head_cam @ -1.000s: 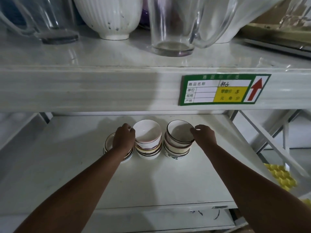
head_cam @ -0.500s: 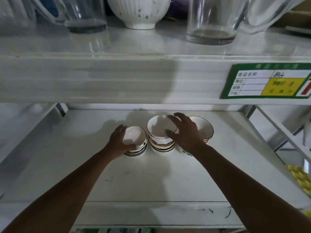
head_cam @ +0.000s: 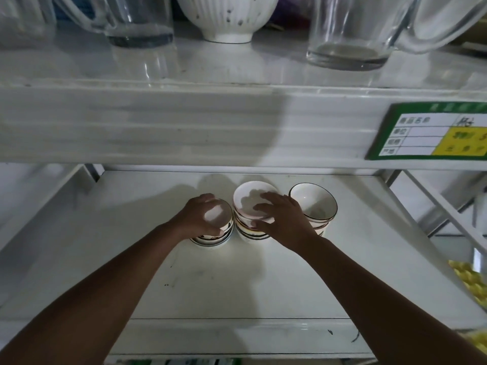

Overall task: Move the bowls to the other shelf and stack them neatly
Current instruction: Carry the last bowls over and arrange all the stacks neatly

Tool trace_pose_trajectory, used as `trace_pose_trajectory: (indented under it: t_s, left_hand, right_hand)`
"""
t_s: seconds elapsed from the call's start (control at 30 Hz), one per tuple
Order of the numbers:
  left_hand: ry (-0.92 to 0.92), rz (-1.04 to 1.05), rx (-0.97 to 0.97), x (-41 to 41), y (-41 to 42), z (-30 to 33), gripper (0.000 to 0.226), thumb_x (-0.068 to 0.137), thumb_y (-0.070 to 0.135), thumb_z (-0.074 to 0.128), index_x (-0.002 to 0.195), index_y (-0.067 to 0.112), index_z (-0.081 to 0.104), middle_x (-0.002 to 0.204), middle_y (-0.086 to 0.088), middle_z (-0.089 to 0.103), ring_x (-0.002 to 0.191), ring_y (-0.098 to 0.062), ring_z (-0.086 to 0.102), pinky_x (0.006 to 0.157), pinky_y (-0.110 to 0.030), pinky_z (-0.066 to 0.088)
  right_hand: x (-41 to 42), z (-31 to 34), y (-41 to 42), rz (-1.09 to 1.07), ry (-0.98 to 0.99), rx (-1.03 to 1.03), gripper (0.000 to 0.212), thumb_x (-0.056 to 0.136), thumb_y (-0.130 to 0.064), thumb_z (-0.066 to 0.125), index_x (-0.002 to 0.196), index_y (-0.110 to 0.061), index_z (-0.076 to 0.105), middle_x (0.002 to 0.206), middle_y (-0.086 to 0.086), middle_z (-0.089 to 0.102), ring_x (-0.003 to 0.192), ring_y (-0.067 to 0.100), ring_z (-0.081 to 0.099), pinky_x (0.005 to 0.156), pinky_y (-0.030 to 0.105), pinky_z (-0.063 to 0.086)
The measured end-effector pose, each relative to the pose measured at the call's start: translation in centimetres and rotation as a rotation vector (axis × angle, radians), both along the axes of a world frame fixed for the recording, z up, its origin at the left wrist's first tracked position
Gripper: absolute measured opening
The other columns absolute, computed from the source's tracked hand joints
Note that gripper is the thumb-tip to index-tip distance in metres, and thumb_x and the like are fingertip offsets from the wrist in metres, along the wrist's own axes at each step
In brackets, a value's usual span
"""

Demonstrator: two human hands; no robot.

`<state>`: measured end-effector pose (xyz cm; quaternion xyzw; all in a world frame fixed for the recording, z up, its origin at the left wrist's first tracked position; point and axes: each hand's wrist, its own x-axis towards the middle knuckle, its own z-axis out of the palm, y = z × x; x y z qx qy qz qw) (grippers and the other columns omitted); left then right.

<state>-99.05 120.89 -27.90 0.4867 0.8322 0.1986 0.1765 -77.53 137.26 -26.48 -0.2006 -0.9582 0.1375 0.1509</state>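
Note:
Three stacks of small bowls stand side by side on the lower white shelf (head_cam: 131, 259). The left stack (head_cam: 218, 227) is low; my left hand (head_cam: 197, 219) grips its near rim from the left. The middle stack (head_cam: 250, 206) is taller, with a white pink-edged bowl on top; my right hand (head_cam: 284, 219) curls over that bowl's right rim, fingers inside. The right stack (head_cam: 313, 204), topped by a dark-rimmed white bowl, sits just beyond my right hand and is partly hidden by it.
An upper shelf (head_cam: 184, 122) runs across above, carrying glass jugs (head_cam: 350, 30), a glass (head_cam: 139, 19) and a ribbed white bowl (head_cam: 226, 17). A green and yellow price label (head_cam: 432, 133) sticks to its front edge. Shelf braces stand at the right; yellow items (head_cam: 469, 283) lie lower right.
My right hand left the right stack and came onto the middle stack's top bowl. My left hand slid to the near side of the left stack. The camera view shifted left.

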Motion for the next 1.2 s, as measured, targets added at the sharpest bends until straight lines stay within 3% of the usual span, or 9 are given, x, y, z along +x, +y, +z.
trace_pose_trajectory:
  t_s: [0.2, 0.33, 0.43, 0.6, 0.77, 0.87, 0.97, 1.1, 1.2]
  left_hand:
    - [0.116, -0.066, -0.032, -0.7, 0.2, 0.5, 0.093, 0.048, 0.067, 0.074, 0.133, 0.041, 0.049, 0.139, 0.009, 0.040, 0.131, -0.014, 0.036, 0.107, -0.036, 0.038]
    - [0.099, -0.090, -0.029, -0.4, 0.4, 1.1, 0.083, 0.055, 0.053, 0.078, 0.132, 0.035, 0.052, 0.127, 0.006, 0.042, 0.123, -0.012, 0.037, 0.102, -0.030, 0.039]
    - [0.120, -0.127, 0.011, -0.1, 0.4, 1.4, 0.066, 0.054, 0.050, 0.070, 0.117, 0.037, 0.059, 0.112, 0.009, 0.054, 0.115, -0.017, 0.050, 0.095, -0.031, 0.045]
    - [0.222, -0.222, 0.134, 0.1, -0.2, 1.0, 0.045, 0.067, 0.037, 0.077, 0.110, 0.024, 0.072, 0.117, 0.005, 0.061, 0.112, -0.012, 0.042, 0.098, -0.024, 0.034]
    - [0.217, -0.263, 0.090, 0.3, -1.8, 0.4, 0.034, 0.081, 0.051, 0.056, 0.100, 0.027, 0.072, 0.093, 0.006, 0.069, 0.094, -0.014, 0.057, 0.085, -0.032, 0.047]
    - [0.205, -0.204, 0.120, 1.1, -2.6, -0.1, 0.030, 0.088, 0.044, 0.055, 0.108, 0.028, 0.071, 0.097, 0.003, 0.071, 0.096, -0.015, 0.063, 0.083, -0.027, 0.049]
    - [0.335, -0.196, 0.179, 1.7, -3.0, -0.6, 0.044, 0.087, 0.049, 0.044, 0.109, 0.023, 0.073, 0.105, 0.002, 0.073, 0.102, -0.016, 0.065, 0.086, -0.026, 0.049]
    - [0.583, -0.295, 0.250, 2.6, -3.2, -1.2, 0.032, 0.084, 0.026, 0.049, 0.095, 0.014, 0.076, 0.079, -0.001, 0.074, 0.077, -0.023, 0.071, 0.068, -0.028, 0.058]
    - [0.682, -0.304, 0.221, 2.9, -3.7, -2.3, 0.026, 0.082, 0.017, 0.051, 0.092, 0.010, 0.075, 0.075, -0.004, 0.071, 0.074, -0.025, 0.069, 0.068, -0.032, 0.058]
  right_hand:
    - [-0.1, 0.0, 0.1, 0.015, 0.014, -0.005, 0.046, 0.081, -0.056, 0.063, 0.118, -0.029, 0.071, 0.144, -0.005, 0.054, 0.133, 0.016, 0.047, 0.113, 0.034, 0.028]
    - [-0.1, -0.2, 0.1, 0.015, 0.033, -0.018, 0.056, 0.078, -0.063, 0.052, 0.116, -0.027, 0.073, 0.140, -0.003, 0.058, 0.133, 0.018, 0.050, 0.111, 0.037, 0.032]
    - [0.0, -0.1, 0.2, 0.020, 0.035, -0.024, 0.048, 0.081, -0.057, 0.060, 0.116, -0.027, 0.072, 0.140, -0.004, 0.058, 0.133, 0.017, 0.048, 0.112, 0.035, 0.030]
    - [0.2, -0.1, 0.3, 0.036, 0.053, -0.030, 0.039, 0.083, -0.046, 0.071, 0.116, -0.026, 0.072, 0.141, -0.005, 0.056, 0.133, 0.015, 0.046, 0.111, 0.030, 0.026]
    - [0.1, 0.0, 0.2, 0.033, 0.062, -0.031, 0.040, 0.081, -0.049, 0.068, 0.113, -0.026, 0.073, 0.138, -0.005, 0.059, 0.131, 0.016, 0.049, 0.107, 0.026, 0.025]
    - [0.2, 0.0, -0.1, 0.030, 0.058, -0.033, 0.052, 0.078, -0.060, 0.054, 0.111, -0.025, 0.074, 0.136, -0.004, 0.061, 0.130, 0.018, 0.050, 0.105, 0.025, 0.025]
    - [0.3, 0.1, -0.3, 0.027, 0.083, -0.043, 0.056, 0.076, -0.062, 0.049, 0.108, -0.025, 0.075, 0.133, -0.003, 0.063, 0.127, 0.018, 0.053, 0.104, 0.026, 0.027]
    - [0.4, 0.0, -0.3, 0.022, 0.079, -0.027, 0.038, 0.080, -0.049, 0.065, 0.106, -0.025, 0.077, 0.133, -0.004, 0.063, 0.127, 0.019, 0.054, 0.104, 0.024, 0.024]
    - [0.4, -0.4, -0.6, 0.032, 0.067, 0.009, 0.045, 0.082, -0.056, 0.054, 0.106, -0.026, 0.077, 0.133, -0.005, 0.063, 0.127, 0.019, 0.054, 0.106, 0.025, 0.025]
